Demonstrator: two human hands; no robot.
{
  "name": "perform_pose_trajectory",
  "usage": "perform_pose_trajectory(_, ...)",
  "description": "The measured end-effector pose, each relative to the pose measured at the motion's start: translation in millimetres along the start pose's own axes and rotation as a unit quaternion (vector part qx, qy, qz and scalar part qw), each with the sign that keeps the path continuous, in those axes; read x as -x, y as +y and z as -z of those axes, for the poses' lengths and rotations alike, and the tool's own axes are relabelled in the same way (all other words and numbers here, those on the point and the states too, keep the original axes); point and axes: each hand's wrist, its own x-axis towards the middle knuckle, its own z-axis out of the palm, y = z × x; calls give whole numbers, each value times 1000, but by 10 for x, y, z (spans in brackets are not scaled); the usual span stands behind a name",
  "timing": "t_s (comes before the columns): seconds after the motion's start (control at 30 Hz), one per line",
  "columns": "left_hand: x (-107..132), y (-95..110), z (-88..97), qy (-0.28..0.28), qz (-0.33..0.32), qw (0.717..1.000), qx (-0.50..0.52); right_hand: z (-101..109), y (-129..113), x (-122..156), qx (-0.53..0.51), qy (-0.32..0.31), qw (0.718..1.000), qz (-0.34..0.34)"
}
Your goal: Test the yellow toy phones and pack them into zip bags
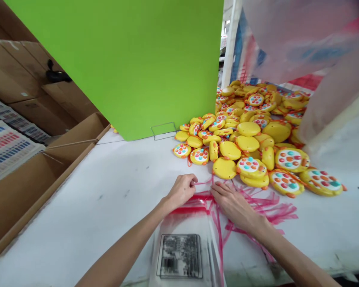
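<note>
My left hand point(184, 190) is closed in a pinch at the top of a stack of clear plastic bags point(182, 225). A thin pink plastic strip point(203, 183) runs from its fingertips towards my right hand point(229, 199). The right fingers are bent and pressed together over pink strips at the bags' upper right corner; the fingertips are partly hidden. The bags have pink bands along the top and a black printed label point(180, 256). More loose pink strips point(275, 209) lie tangled under and beyond my right hand.
A large heap of yellow toys point(248, 129) with coloured dots lies ahead and to the right. A green panel point(137, 67) stands upright behind the white table point(107, 191). An open cardboard box point(48, 181) sits along the left edge. Translucent plastic sheeting point(326, 83) hangs at the right.
</note>
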Motion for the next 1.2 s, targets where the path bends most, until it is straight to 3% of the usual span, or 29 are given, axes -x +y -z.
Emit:
perform_pose_trajectory(0.17, 16, 288, -63, -1, -25, 1000, 2, 5, -3, 545, 5, -13, 1000, 5)
perform_pose_trajectory(0.27, -60, 271, -132, 8, -34, 999, -22, 55, 35, 921, -12, -7, 1000, -16)
perform_pose_trajectory(0.37, -185, 161, -199, 4, -25, 999, -34, 37, 137, 1104, -33, 29, 996, -76)
perform_pose_trajectory(0.47, -306, 94, -286, -3, -19, 999, -28, -21, 266, 1050, -46, 51, 990, -122)
perform_pose_trajectory(0.57, -331, 193, -394, -15, -27, 1000, -6, -70, 355, 881, -45, 52, 986, -152)
perform_pose_trajectory(0.7, -151, 602, -520, -50, -62, 996, 40, -103, 374, 819, -54, 33, 987, -146)
perform_pose_trajectory(0.8, 62, 947, -552, -80, -105, 989, 63, -95, 332, 970, -72, 33, 988, -131)
perform_pose_trajectory(0.9, 263, 1152, -528, -83, -142, 985, 51, -36, 289, 1122, -101, 44, 983, -147)
perform_pose_trajectory(1.03, 498, 1185, -567, -83, -118, 990, 5, 46, 306, 1072, -121, 55, 978, -163)
perform_pose_trajectory(1.2, 685, 1148, -755, -108, -92, 990, -7, -18, 392, 876, -105, 71, 984, -123)
